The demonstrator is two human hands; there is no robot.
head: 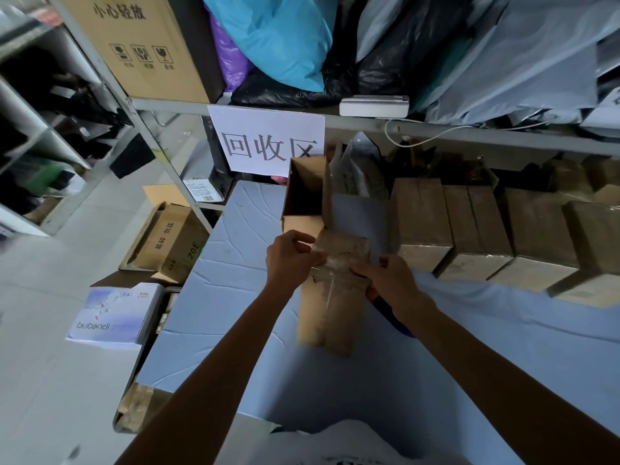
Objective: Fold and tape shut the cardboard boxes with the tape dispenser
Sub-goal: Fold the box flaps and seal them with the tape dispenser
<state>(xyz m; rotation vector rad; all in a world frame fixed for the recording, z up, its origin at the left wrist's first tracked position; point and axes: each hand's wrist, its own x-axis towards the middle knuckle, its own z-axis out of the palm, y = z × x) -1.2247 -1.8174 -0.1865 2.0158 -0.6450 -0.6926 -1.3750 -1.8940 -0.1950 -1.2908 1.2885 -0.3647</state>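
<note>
Fig.: left hand [291, 257] grips long brown cardboard box [330, 317] | right hand [385, 278] on clear tape strip [330, 263], grip unclear | advice: hold flaps flush, smooth tape outward.

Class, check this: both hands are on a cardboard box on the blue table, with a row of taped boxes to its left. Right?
No. The head view shows the row of taped boxes to the right of the cardboard box, not its left. The left hand and right hand are on it, on the blue table.
</note>
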